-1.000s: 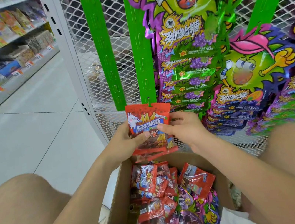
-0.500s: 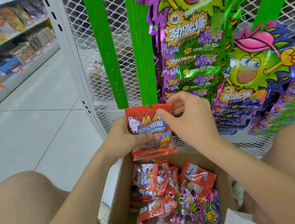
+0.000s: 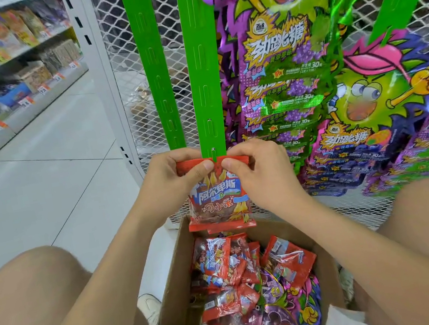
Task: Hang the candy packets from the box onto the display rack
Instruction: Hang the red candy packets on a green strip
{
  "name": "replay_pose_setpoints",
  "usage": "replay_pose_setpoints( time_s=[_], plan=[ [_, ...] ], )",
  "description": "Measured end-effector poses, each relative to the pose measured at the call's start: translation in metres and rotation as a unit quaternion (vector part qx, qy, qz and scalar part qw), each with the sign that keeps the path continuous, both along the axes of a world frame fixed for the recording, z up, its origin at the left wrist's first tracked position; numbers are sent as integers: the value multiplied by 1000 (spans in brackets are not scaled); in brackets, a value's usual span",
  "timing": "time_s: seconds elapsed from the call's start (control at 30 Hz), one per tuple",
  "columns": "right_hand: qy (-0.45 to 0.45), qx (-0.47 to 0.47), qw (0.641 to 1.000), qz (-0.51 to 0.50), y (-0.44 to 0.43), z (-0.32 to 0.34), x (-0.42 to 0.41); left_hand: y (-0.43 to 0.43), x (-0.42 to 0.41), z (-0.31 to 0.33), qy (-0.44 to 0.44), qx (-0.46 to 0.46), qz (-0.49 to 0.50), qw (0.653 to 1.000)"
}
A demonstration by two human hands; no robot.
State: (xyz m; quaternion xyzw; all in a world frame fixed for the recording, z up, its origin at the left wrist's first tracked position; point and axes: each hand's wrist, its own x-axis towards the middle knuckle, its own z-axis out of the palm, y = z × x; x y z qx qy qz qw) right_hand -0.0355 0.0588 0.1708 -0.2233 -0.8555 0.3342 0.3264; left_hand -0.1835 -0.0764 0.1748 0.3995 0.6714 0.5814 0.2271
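Observation:
A red candy packet (image 3: 219, 204) hangs upright at the bottom end of a green hanging strip (image 3: 203, 79). My left hand (image 3: 174, 183) pinches its top left corner, and my right hand (image 3: 260, 171) pinches its top right corner. The packet's top edge touches the strip's lowest clip. Below it, an open cardboard box (image 3: 173, 297) on the floor holds several red packets (image 3: 225, 268) and some purple ones (image 3: 288, 306). A second green strip (image 3: 155, 67) hangs bare to the left.
A white mesh rack panel (image 3: 131, 48) stands behind the strips. Large purple-and-green candy packs (image 3: 291, 70) hang on strips to the right. A shop shelf with price tags (image 3: 10, 83) runs along the left aisle. My knees flank the box.
Both hands raised the red packet from just above the box to the strip's bottom end. Their grip shifted from the packet's sides to its top corners.

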Motion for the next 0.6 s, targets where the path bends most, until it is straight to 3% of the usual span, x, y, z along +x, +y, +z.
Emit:
replay_pose_setpoints(
  time_s=[0.27,0.47,0.6],
  plan=[
    [27,-16,1000,-3,0,-5,-1,2,3,-1,34,10,13,999],
    [-36,-18,999,-23,1,-5,2,3,4,-12,-3,1,20,1000],
    [-67,-99,993,-9,6,-12,4,-1,4,-28,-25,-64,-51,996]
  ],
)
